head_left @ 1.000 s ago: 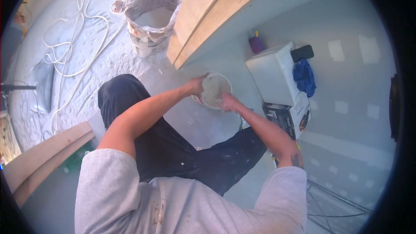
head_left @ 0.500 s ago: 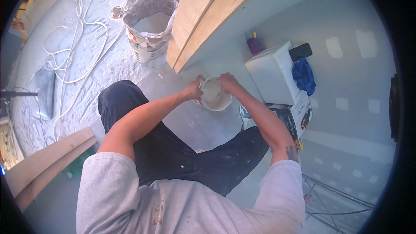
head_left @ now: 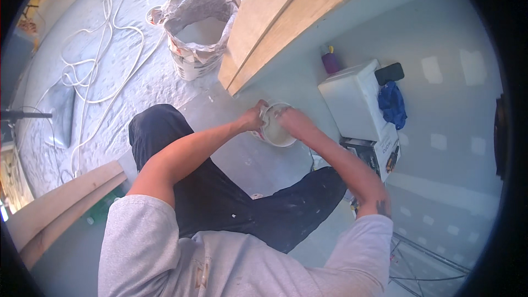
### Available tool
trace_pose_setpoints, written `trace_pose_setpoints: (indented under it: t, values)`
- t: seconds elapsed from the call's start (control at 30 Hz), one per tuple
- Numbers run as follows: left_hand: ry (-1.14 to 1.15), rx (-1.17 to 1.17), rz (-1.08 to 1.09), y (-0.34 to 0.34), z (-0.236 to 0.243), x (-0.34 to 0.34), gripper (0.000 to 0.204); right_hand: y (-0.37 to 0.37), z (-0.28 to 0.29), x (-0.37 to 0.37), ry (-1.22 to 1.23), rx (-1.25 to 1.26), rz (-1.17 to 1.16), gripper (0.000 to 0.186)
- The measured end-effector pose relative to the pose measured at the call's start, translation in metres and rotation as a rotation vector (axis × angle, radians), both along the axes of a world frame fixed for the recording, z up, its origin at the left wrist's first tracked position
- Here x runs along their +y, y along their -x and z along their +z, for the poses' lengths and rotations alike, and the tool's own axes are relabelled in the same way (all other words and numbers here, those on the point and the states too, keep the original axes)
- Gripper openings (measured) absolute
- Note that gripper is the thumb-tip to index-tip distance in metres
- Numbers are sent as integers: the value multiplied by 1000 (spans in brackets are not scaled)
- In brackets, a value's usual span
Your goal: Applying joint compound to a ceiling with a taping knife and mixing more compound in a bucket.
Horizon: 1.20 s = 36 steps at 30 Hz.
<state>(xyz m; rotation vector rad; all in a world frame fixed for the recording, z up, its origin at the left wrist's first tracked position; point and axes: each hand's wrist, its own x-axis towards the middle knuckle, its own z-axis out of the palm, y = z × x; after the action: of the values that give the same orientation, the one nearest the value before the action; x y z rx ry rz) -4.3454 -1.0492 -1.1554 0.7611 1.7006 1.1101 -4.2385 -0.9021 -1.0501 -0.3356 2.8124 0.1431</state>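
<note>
R hand now over small bucket, was at its far-right rim 0.5s ago; R grip unclear. L hand grips left rim. 2 buckets: small 1 ctr, 1 paper-lined bucket far left.

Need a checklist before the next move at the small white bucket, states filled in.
1. Left hand has a grip on the small white bucket at its rim: ok.
2. Right hand at the bucket's opening: ok.
3. Whether the right hand holds anything: cannot tell, blurred.
4. Pale material in bucket: ok; consistency: cannot tell.
5. White cord apart from bucket: ok.
</note>
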Motion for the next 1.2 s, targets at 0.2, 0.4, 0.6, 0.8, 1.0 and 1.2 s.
trace_pose_setpoints:
  t: [0.2,0.4,0.6,0.8,1.0,1.2]
  values:
    - [-130,-10,44,4,-12,2,62,16,-5,18,11,-15,384,18]
    - [-128,101,73,7,-22,4,60,-9,-10,23,5,-152,-334,17]
    - [-104,-15,45,-3,-6,-2,62,0,-18,36,311,-522,-459,19]
    - [-113,42,35,-6,-7,15,64,-22,-120,52,-10,-66,-372,24]
    - [-64,-25,54,1,-13,9,66,8,-48,72,356,-464,-205,22]
    - [-19,-69,26,-8,-8,14,66,-19,-20,60,158,39,-452,19]
